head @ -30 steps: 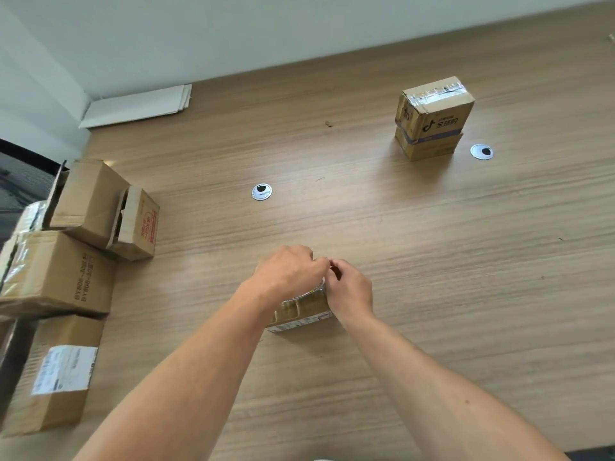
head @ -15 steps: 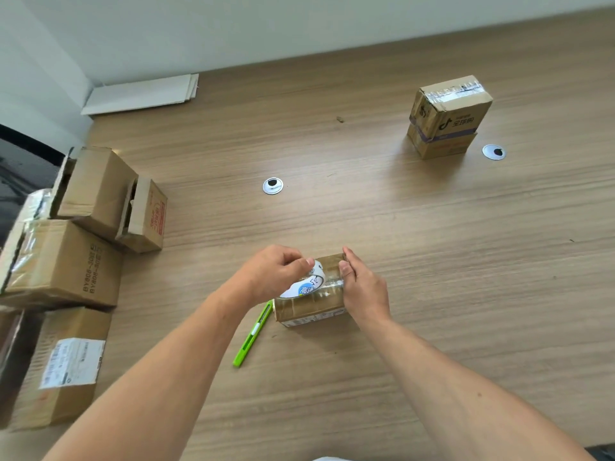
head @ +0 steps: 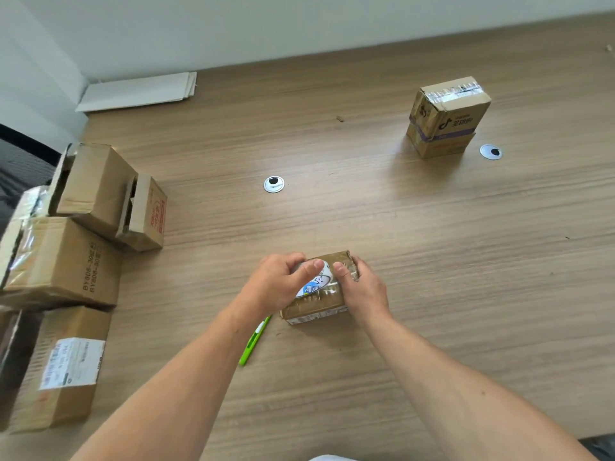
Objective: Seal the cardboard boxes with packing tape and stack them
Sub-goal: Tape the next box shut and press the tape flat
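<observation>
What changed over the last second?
Hands parted: left hand drew the tape roll leftward across the box top; right hand settled on the box's right end, thumb on top. The green tool is now uncovered. Box, far stack and left boxes unmoved.

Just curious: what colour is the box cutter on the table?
The box cutter is bright green, head view.

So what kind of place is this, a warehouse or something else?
Most likely an office or meeting room, not a warehouse: the wood-grain table has round cable grommets set into it, what looks like a black chair sits at its left edge, and cardboard boxes are just piled on the tabletop.
</observation>
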Action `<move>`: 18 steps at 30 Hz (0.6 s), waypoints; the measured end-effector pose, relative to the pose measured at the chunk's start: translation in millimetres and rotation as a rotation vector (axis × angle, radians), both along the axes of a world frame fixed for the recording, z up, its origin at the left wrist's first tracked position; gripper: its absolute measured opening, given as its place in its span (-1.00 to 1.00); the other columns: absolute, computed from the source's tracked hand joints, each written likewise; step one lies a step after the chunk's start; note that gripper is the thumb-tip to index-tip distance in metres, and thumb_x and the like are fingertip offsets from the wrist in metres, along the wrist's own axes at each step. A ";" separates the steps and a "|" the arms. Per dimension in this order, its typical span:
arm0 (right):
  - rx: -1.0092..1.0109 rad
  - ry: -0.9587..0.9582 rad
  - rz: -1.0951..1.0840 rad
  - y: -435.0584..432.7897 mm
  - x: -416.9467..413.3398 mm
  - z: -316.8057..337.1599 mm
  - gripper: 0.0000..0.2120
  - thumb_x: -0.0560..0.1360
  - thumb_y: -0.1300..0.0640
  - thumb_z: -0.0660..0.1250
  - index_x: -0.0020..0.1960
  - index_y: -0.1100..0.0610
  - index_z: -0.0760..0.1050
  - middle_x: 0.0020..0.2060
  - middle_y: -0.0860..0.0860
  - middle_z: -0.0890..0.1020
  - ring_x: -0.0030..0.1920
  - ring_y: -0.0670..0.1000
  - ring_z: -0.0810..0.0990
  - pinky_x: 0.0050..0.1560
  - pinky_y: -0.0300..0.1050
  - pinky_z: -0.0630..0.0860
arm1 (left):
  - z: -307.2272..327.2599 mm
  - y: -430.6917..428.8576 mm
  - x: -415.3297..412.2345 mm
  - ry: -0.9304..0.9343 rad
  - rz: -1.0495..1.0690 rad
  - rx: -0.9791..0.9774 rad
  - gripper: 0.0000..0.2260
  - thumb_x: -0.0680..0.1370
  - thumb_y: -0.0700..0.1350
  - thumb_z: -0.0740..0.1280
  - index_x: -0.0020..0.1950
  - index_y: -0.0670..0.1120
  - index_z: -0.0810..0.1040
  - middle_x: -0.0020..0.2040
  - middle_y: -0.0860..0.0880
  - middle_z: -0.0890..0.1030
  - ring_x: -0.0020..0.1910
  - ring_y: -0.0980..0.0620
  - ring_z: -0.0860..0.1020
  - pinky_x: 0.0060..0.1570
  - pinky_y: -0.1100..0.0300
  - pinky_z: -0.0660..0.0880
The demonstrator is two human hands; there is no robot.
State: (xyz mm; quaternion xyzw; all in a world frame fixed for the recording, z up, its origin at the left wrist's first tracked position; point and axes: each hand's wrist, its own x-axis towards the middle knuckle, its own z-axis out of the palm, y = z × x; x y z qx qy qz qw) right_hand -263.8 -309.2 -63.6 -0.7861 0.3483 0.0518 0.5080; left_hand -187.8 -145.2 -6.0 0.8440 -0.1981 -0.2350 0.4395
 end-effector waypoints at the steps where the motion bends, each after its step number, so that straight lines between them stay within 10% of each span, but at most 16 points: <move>1: 0.012 -0.002 -0.024 1.0 0.1 -0.9 -0.39 0.59 -0.24 0.28 0.53 0.05 0.37 0.36 0.09 0.56 0.39 0.12 0.48 0.28 -0.07 0.39 | 0.5 -1.0 -1.6 0.001 -0.004 -0.017 -0.41 0.45 0.38 0.26 -0.31 -0.17 0.30 -0.41 0.01 0.26 -0.40 0.04 0.26 -0.34 0.10 0.23; 6: 0.020 0.000 -0.026 3.3 1.8 0.7 -0.69 0.63 -0.14 0.28 0.21 0.06 0.56 -0.15 -0.08 0.59 -0.04 0.03 0.55 -0.15 -0.18 0.28 | 1.7 -1.4 -7.8 0.116 -0.014 -0.134 -0.56 0.49 0.30 0.24 -0.41 0.00 0.35 -0.45 0.01 0.36 -0.43 0.02 0.30 -0.38 0.13 0.23; 18: 0.034 0.040 -0.001 7.8 4.1 -1.8 -0.62 0.58 -0.19 0.33 0.27 0.02 0.51 -0.05 -0.06 0.63 0.03 0.05 0.56 -0.05 -0.14 0.36 | 9.4 -2.3 0.2 0.023 -0.048 0.072 -0.56 0.53 0.24 0.25 -0.41 -0.02 0.35 -0.47 0.13 0.21 -0.46 0.10 0.20 -0.38 0.12 0.15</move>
